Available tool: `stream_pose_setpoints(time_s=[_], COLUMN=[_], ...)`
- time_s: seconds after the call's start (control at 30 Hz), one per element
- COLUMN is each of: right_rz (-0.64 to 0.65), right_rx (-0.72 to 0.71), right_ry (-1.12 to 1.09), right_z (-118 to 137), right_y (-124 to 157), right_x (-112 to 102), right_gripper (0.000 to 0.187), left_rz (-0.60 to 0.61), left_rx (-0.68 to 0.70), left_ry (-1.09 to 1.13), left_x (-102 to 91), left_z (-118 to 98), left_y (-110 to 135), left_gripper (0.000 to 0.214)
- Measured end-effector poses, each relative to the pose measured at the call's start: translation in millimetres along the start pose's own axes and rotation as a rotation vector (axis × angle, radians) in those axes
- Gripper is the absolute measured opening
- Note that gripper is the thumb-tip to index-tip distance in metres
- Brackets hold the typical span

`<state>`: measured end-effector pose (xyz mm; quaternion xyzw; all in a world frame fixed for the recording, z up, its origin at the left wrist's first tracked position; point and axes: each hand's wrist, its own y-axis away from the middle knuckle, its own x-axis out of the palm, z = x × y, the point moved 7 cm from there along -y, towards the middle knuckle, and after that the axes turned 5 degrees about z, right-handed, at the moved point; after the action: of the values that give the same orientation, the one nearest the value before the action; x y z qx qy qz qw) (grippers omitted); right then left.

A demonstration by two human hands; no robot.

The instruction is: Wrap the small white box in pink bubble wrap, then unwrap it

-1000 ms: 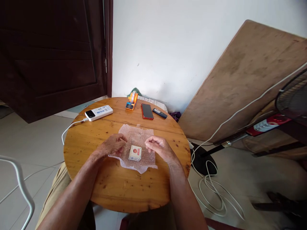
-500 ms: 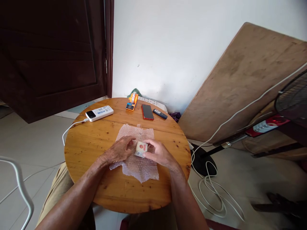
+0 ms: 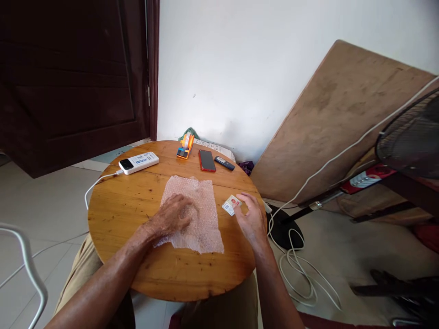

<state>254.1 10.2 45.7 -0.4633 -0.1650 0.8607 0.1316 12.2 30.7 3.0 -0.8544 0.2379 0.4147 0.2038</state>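
A sheet of bubble wrap (image 3: 206, 224) lies spread on the round wooden table. My left hand (image 3: 173, 212) rests on its left part, fingers loosely curved and apart, holding nothing. To the right of the sheet, a small pale box (image 3: 229, 204) with red print sits at the tabletop. My right hand (image 3: 251, 217) has its thumb and forefinger at the right end of the box, the thumb overlapping its near side. How firmly they grip it is hard to see.
On the table (image 3: 116, 228) stand a white power bank (image 3: 140, 163) with a cable, an orange tape dispenser (image 3: 185, 145), a red-edged phone (image 3: 207, 161) and a dark handheld device (image 3: 224, 163). A fan (image 3: 408, 137) and coiled white cable are at the right.
My right hand has carried the small box from the middle of the bubble wrap to the bare wood on the right. My left hand has stayed over the sheet. The view has shifted slightly.
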Motion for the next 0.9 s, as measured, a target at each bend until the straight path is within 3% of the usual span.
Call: stream_pose_setpoints(time_s=[0.2, 0.4, 0.7, 0.9], right_rz=[0.193, 0.371, 0.423, 0.38], right_rx=[-0.194, -0.276, -0.329, -0.327], right_ry=[-0.108, 0.063, 0.16, 0.154], right_z=[58.2, 71.4, 70.0, 67.6], right_y=[10.5, 25.9, 33.8, 32.8], right_x=[35.2, 81.9, 80.2, 77.2], right_gripper=[0.019, 0.021, 0.027, 0.026], left_rz=[0.023, 0.057, 0.041, 0.055], left_rx=[-0.014, 0.033, -0.064, -0.065], left_ry=[-0.067, -0.085, -0.06, -0.097], left_x=[3.6, 2.5, -6.8, -5.3], left_z=[1.9, -1.7, 13.6, 16.0], left_y=[-0.6, 1.1, 2.8, 5.7], left_gripper=[0.048, 0.054, 0.053, 0.063])
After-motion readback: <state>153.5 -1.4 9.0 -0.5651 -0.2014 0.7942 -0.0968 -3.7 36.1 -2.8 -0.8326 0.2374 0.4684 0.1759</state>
